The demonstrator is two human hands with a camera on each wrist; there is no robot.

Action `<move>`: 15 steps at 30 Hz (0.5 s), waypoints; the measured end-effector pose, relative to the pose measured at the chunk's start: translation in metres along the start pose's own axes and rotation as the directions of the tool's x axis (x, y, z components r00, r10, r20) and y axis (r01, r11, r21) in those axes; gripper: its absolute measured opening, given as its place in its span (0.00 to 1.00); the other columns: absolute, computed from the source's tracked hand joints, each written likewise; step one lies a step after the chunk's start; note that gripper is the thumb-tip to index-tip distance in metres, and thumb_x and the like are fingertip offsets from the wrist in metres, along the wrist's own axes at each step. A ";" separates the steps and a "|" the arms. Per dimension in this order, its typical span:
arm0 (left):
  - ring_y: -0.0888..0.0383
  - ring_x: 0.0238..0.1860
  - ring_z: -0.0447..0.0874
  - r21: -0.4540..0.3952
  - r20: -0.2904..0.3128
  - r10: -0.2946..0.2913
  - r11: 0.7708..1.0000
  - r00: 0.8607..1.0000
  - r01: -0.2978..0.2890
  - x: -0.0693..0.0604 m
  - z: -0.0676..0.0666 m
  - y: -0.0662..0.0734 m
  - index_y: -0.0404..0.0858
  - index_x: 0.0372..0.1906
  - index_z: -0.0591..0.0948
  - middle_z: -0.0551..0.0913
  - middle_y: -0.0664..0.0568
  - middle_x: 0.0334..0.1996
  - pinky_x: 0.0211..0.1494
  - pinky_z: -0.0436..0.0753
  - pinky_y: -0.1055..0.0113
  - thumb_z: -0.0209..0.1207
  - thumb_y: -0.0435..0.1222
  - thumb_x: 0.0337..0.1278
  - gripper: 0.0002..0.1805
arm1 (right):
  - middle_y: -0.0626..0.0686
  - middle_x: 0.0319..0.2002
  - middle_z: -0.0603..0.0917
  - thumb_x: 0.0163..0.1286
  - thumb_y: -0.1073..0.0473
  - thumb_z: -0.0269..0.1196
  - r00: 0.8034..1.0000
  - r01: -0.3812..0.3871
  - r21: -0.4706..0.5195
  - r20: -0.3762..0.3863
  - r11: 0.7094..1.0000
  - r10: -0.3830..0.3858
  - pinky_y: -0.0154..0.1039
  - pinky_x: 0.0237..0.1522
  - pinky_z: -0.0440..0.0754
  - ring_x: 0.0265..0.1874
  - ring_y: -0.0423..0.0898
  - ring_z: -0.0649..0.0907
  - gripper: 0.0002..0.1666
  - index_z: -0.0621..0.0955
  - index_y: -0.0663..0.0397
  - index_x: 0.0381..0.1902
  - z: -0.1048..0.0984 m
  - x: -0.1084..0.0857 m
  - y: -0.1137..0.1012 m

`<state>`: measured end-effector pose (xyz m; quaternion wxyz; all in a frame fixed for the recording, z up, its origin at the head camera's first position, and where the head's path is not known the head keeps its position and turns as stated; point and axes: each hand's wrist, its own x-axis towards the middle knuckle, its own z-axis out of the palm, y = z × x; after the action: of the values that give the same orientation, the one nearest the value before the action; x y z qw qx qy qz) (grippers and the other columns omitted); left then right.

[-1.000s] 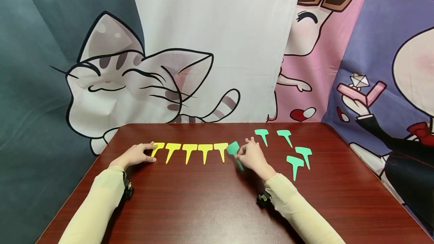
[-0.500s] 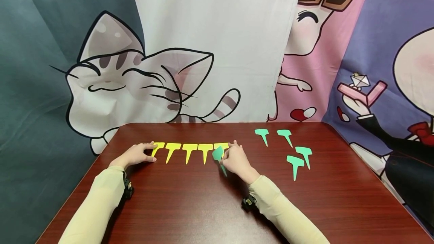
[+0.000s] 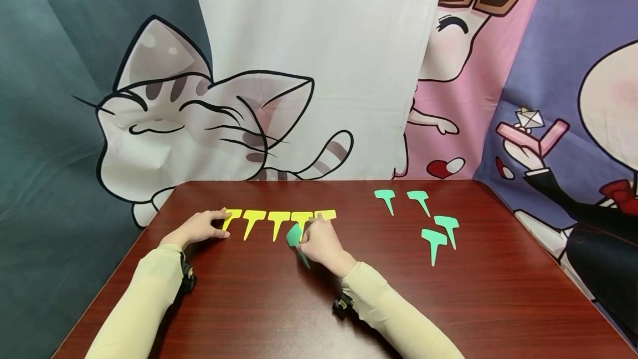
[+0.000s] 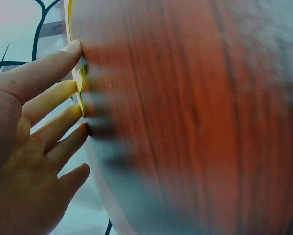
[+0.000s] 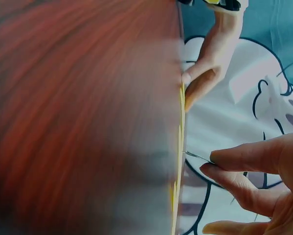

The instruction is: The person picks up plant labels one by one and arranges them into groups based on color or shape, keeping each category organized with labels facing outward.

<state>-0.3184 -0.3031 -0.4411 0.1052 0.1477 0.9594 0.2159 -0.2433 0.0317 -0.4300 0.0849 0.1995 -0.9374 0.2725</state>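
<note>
Several yellow T-shaped tags lie in a row across the table. At the row's left end my left hand rests with its thumb and fingertips on the leftmost yellow tag; in the left wrist view the fingers of that hand are spread and fairly straight beside the tag's edge. My right hand pinches a green tag between thumb and finger, tilted, in front of the row's right part. Seen from the right wrist, this hand holds the thin tag above the tabletop.
More green tags lie loose at the table's right: two at the back and two nearer. A printed cloth hangs behind the brown wooden table.
My right hand has moved left and slightly nearer with the pinched green tag, from beyond the row's right end to in front of the yellow tags. The left hand has stayed in place.
</note>
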 end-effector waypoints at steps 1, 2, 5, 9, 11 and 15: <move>0.31 0.70 0.51 0.001 -0.001 -0.002 1.000 1.000 0.002 0.000 0.000 0.000 0.37 0.68 0.68 0.59 0.38 0.71 0.66 0.58 0.36 0.65 0.49 0.52 0.39 | 0.53 0.25 0.88 0.48 0.61 0.71 1.000 -0.003 0.004 0.009 1.000 0.003 0.68 0.63 0.61 0.64 0.62 0.72 0.17 0.80 0.50 0.04 0.001 0.001 -0.003; 0.31 0.70 0.51 0.001 -0.001 -0.003 1.000 1.000 0.003 0.000 0.000 0.000 0.37 0.68 0.68 0.59 0.38 0.71 0.66 0.58 0.36 0.65 0.49 0.52 0.39 | 0.54 0.26 0.88 0.49 0.61 0.71 1.000 -0.009 0.010 0.020 1.000 0.009 0.67 0.63 0.61 0.64 0.62 0.71 0.18 0.80 0.51 0.04 0.002 0.002 -0.007; 0.31 0.70 0.51 0.000 -0.003 -0.005 1.000 1.000 0.005 -0.001 0.000 0.000 0.37 0.68 0.69 0.59 0.39 0.71 0.66 0.58 0.36 0.65 0.49 0.52 0.39 | 0.55 0.30 0.89 0.50 0.60 0.71 0.999 -0.023 0.017 0.047 1.000 0.022 0.65 0.65 0.61 0.66 0.61 0.69 0.17 0.80 0.51 0.05 0.006 0.004 -0.017; 0.31 0.70 0.50 0.000 -0.004 -0.003 1.000 1.000 0.003 -0.001 0.000 0.001 0.37 0.68 0.69 0.59 0.38 0.71 0.66 0.58 0.36 0.65 0.48 0.52 0.39 | 0.53 0.29 0.89 0.50 0.60 0.71 0.997 -0.033 -0.004 0.069 0.999 0.033 0.62 0.66 0.61 0.67 0.60 0.69 0.17 0.81 0.50 0.06 0.012 0.005 -0.026; 0.31 0.70 0.50 0.001 -0.002 -0.003 1.000 1.000 0.003 -0.001 0.000 0.001 0.37 0.68 0.69 0.59 0.39 0.71 0.67 0.57 0.36 0.65 0.48 0.53 0.38 | 0.54 0.34 0.89 0.50 0.59 0.71 0.996 -0.043 -0.016 0.083 0.999 0.045 0.61 0.67 0.61 0.67 0.60 0.68 0.18 0.80 0.49 0.05 0.015 0.006 -0.030; 0.31 0.70 0.50 -0.004 0.000 -0.011 1.000 1.000 0.011 -0.001 0.000 0.002 0.37 0.68 0.69 0.59 0.39 0.71 0.67 0.57 0.36 0.65 0.47 0.53 0.38 | 0.57 0.48 0.86 0.50 0.59 0.70 0.993 -0.053 -0.035 0.108 0.998 0.056 0.59 0.68 0.60 0.68 0.59 0.67 0.19 0.78 0.49 0.05 0.020 0.008 -0.039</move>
<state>-0.3167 -0.3021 -0.4399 0.1068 0.1422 0.9598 0.2171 -0.2354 -0.0116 -0.4263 0.0292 0.1870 -0.9500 0.2483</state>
